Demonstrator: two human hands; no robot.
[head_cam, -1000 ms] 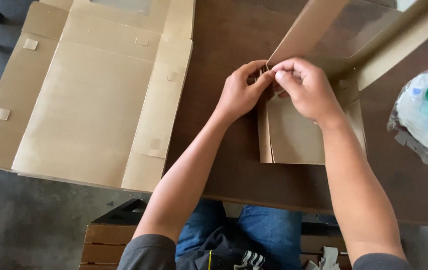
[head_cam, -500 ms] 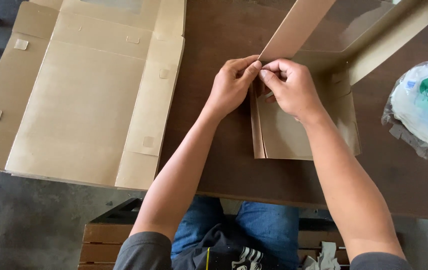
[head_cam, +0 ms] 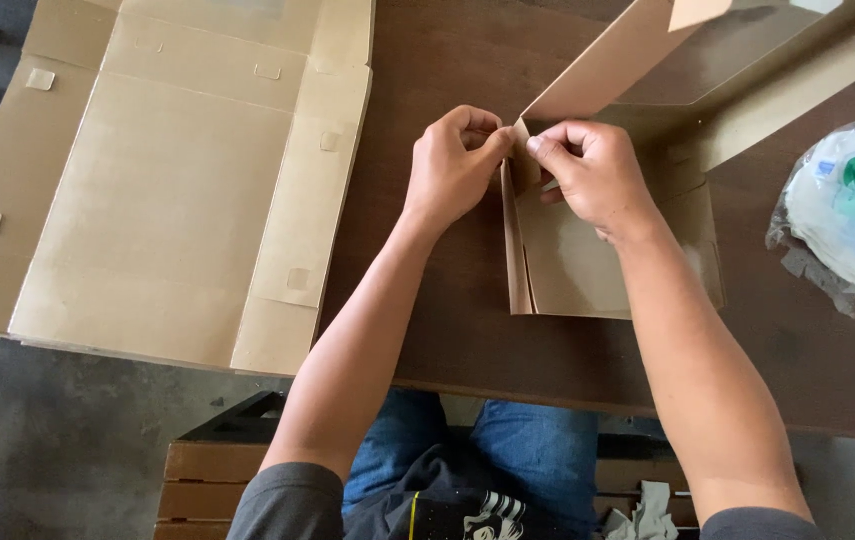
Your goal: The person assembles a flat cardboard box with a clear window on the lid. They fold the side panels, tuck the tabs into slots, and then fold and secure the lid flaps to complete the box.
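While both hands meet at its upper corner, a small tan cardboard box lies half-folded on the dark brown wooden table.

Thumb and fingers of the left hand pinch the box's corner flap from the left, and the right hand pinches the same corner from the right, fingertips nearly touching. From that corner a long tan cardboard panel rises away from the hands. Well to the left of the left hand, a large flattened tan cardboard sheet with creased flaps hangs over the table's edge. Well to the right of the right hand sits a crumpled clear plastic bag with white, green and blue contents.
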